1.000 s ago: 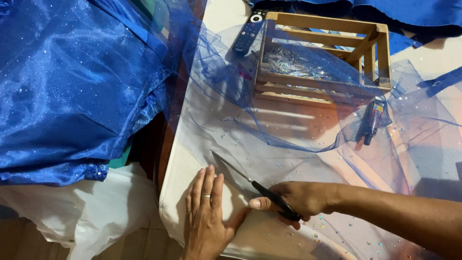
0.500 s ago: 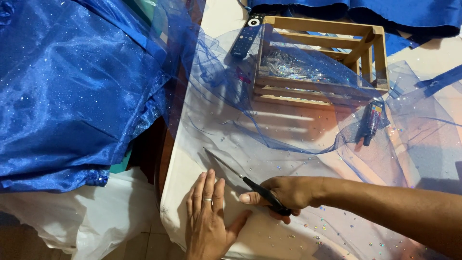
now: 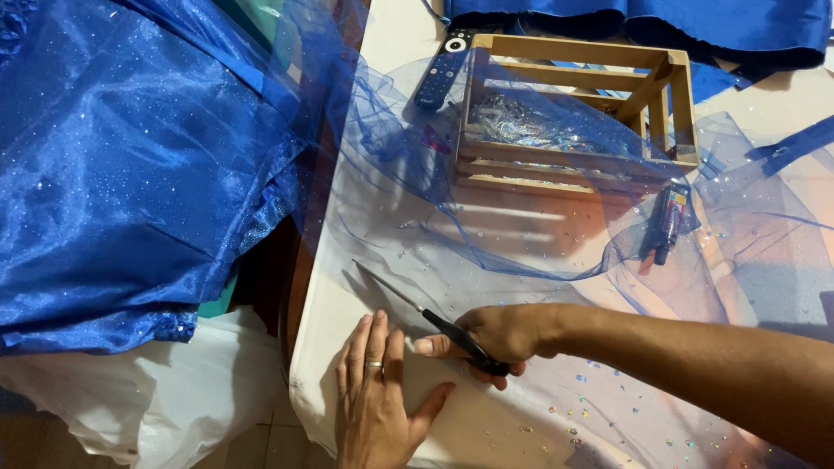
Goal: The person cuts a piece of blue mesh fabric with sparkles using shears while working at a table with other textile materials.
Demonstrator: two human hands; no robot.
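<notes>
My right hand (image 3: pixel 495 337) grips black-handled scissors (image 3: pixel 415 308) whose blades point up and left across sheer blue tulle (image 3: pixel 521 252) dotted with sequins. The tulle lies spread over a white table (image 3: pixel 330 295). My left hand (image 3: pixel 375 395) lies flat, fingers apart, pressing the tulle down at the table's near left edge, just below the scissor blades. A ring sits on one finger.
A wooden slat crate (image 3: pixel 573 113) holding shiny material stands at the back, draped by tulle. A dark remote control (image 3: pixel 443 68) lies left of it. A small tube (image 3: pixel 669 217) lies right of the crate. Glittery blue satin fabric (image 3: pixel 130 165) fills the left side.
The scissors and my right hand have slid left along the tulle toward the table's edge. My left hand has stayed flat in nearly the same place.
</notes>
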